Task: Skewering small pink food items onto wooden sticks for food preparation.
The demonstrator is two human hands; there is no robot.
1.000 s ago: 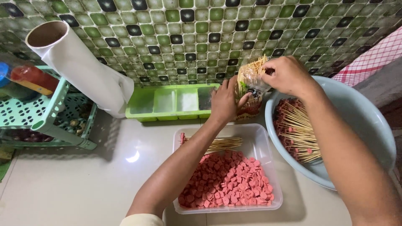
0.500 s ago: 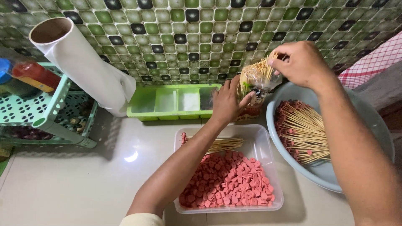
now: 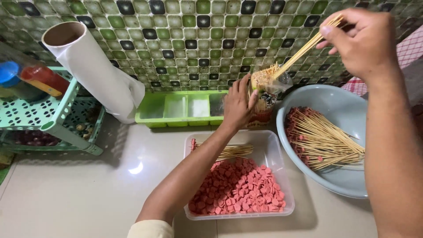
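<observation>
My left hand grips an upright plastic pack of bamboo skewers standing by the tiled wall. My right hand is raised at the upper right, pinching a few skewers drawn slantwise out of the pack's top. Below my left forearm sits a clear plastic tray holding several pink sausage slices and a few skewers. To the right stands a grey-blue basin with several loaded skewers lying in it.
A green divided container sits against the mosaic wall. A white roll leans at the left beside a mint plastic rack holding bottles. A pink checked cloth lies at the far right. All rest on a pale glossy counter.
My right hand has risen up and to the right, pulling a few skewers out of the pack. My left hand still steadies the pack.
</observation>
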